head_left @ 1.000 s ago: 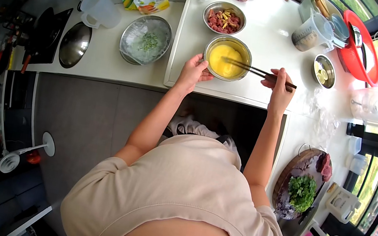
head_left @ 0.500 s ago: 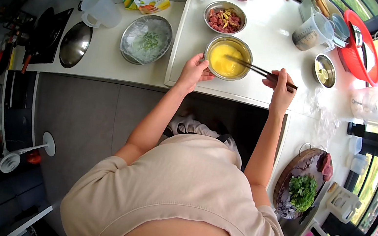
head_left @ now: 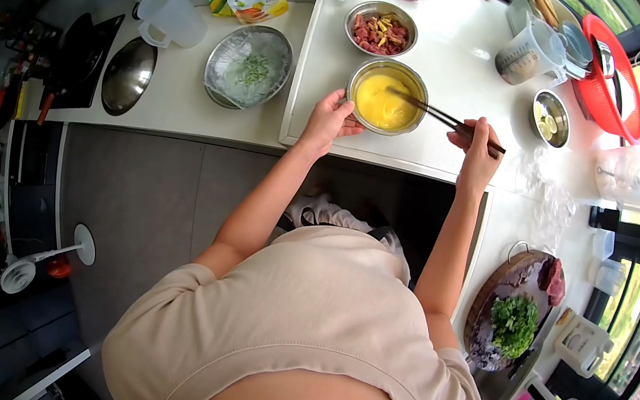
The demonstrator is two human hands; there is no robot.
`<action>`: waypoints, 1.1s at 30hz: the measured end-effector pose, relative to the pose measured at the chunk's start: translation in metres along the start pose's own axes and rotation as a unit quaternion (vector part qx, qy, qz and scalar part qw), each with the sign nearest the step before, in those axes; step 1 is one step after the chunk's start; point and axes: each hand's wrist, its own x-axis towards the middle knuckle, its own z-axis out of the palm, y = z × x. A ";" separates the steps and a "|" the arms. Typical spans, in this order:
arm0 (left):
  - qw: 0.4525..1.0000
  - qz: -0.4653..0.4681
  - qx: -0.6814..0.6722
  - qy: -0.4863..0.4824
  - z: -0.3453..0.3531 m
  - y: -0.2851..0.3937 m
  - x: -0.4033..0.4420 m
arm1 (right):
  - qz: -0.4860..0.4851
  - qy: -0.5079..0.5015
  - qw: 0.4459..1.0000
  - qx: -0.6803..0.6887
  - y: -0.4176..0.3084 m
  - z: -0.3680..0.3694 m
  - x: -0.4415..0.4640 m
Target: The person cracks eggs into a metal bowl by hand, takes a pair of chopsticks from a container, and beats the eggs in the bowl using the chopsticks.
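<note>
A metal bowl (head_left: 420,83) near the counter's front edge holds yellow beaten egg (head_left: 381,107). My left hand (head_left: 329,123) grips the bowl's left rim, thumb on the edge and fingers along its side. In my right hand (head_left: 479,146) is a pair of dark chopsticks (head_left: 439,114), slanting left with their tips in the egg. Just behind sits another metal bowl (head_left: 358,15) with pieces of red meat and yellowish strips.
To the left are a bowl of chopped greens (head_left: 252,70), a plastic jug (head_left: 172,16) and a metal lid (head_left: 129,76). At right stand a measuring jug (head_left: 524,58), a small bowl of pale slices (head_left: 550,119), a red basket (head_left: 631,126) and a chopping board with herbs (head_left: 512,324).
The chopstick tips have shifted slightly to the right within the egg, and my right hand has moved a little with them. My left hand stays on the bowl.
</note>
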 end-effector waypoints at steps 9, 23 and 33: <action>1.000 0.001 -0.009 0.007 0.001 0.001 -0.001 | -0.020 0.018 1.000 0.003 0.005 0.003 0.001; 1.000 0.006 -0.008 0.002 0.000 0.002 -0.001 | 0.003 0.040 0.999 0.032 0.005 0.003 -0.001; 1.000 0.004 -0.009 0.004 -0.001 0.000 0.000 | 0.044 -0.063 0.997 -0.032 -0.001 -0.004 -0.002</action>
